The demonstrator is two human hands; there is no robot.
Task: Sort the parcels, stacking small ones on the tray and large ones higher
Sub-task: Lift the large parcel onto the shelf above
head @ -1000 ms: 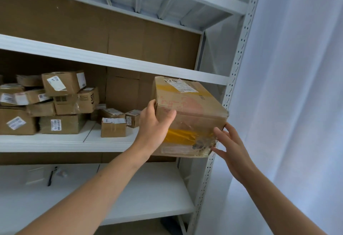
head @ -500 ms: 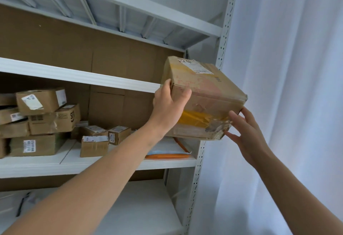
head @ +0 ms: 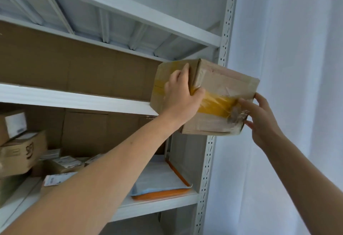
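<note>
Left hand (head: 181, 97) grips the big box (head: 222, 79) at its corner, right hand (head: 259, 118) touches its end with straight fingers, at the shelf (head: 74, 99) edge.

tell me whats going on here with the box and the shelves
A person holds a large cardboard box level with the upper shelf, at its right end. The left hand grips the box's near left corner; the right hand steadies its lower right corner with spread fingers. Whether the box rests on the shelf yet is unclear. On the shelf below lie small parcels at the left and an orange-rimmed tray holding a pale mailer.
</note>
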